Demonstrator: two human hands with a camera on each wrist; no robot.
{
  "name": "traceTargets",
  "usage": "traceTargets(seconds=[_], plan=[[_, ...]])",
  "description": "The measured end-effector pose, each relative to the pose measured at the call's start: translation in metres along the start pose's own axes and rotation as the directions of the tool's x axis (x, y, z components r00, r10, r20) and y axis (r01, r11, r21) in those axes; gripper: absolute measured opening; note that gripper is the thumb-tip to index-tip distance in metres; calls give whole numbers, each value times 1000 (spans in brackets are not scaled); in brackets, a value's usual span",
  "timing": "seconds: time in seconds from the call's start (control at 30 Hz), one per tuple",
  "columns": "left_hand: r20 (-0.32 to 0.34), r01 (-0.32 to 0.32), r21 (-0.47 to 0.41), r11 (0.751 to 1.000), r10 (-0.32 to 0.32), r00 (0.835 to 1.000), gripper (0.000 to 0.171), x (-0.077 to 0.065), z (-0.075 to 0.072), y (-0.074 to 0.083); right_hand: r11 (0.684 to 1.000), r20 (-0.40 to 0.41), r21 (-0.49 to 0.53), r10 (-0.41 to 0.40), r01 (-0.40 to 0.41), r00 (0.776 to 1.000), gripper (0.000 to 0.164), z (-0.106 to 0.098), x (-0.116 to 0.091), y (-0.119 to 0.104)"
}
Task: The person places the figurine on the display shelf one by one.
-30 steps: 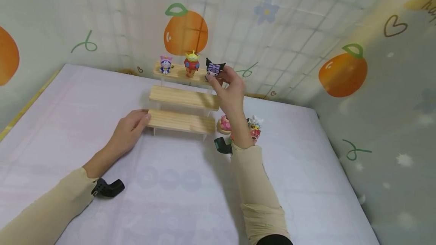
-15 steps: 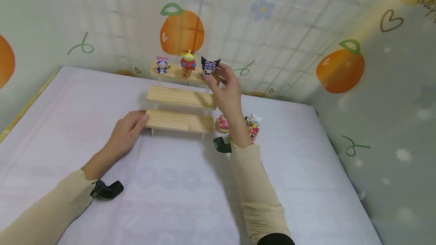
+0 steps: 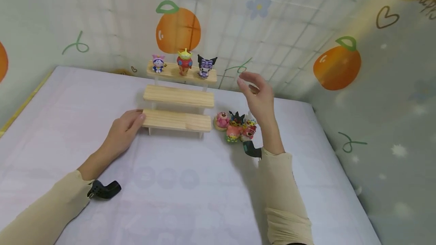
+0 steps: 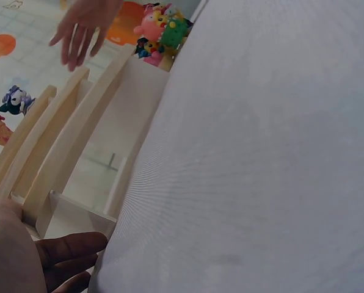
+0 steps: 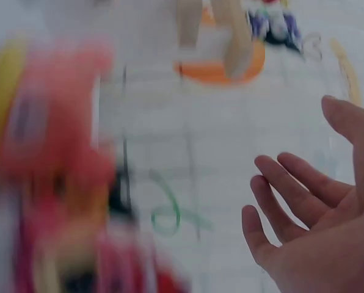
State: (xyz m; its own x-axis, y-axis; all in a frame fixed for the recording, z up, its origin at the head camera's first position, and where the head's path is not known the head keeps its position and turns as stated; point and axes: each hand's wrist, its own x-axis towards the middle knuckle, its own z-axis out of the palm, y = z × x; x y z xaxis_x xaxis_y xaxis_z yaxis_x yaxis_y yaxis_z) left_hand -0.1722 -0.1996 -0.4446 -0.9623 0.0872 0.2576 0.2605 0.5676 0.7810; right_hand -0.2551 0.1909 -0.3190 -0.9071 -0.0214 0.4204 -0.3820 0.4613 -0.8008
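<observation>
My left hand holds the left end of the three-step wooden display stand, at its lowest shelf. In the left wrist view, several fingers extend beside the clear side panel. On the top shelf stand a small pink-and-blue figurine, a red figurine with a yellow-green alien head and a black-eared figurine with a purple bow. My right hand is in the air right of the stand, holding nothing, its fingers loosely bent and spread from the thumb.
Several figurines cluster right of the lowest shelf, among them a pink one on a round base, a black-eared one and a red one. A printed curtain hangs behind the white-covered table.
My right hand has let go of the black-eared figurine and moved right, leaving it standing on the top shelf. My left hand stays at the stand. The head view has shifted slightly.
</observation>
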Motion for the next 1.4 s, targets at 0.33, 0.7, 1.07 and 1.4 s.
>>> traceTargets(seconds=[0.33, 0.7, 1.07, 1.4], plan=[[3, -17, -2, 1000, 17, 1000, 48, 1, 0, 2, 991, 54, -99, 97, -92, 994, 40, -68, -22, 36], [2, -13, -6, 1000, 13, 1000, 48, 1, -2, 3, 984, 208, -149, 124, -94, 970, 37, -74, -22, 48], [-10, -27, -7, 1000, 27, 1000, 47, -1, -3, 2, 968, 517, -219, 221, -122, 827, 40, -76, -22, 77], [-6, -20, -8, 1000, 20, 1000, 47, 0, -2, 2, 958, 578, -259, 254, -121, 776, 45, -73, -23, 83]])
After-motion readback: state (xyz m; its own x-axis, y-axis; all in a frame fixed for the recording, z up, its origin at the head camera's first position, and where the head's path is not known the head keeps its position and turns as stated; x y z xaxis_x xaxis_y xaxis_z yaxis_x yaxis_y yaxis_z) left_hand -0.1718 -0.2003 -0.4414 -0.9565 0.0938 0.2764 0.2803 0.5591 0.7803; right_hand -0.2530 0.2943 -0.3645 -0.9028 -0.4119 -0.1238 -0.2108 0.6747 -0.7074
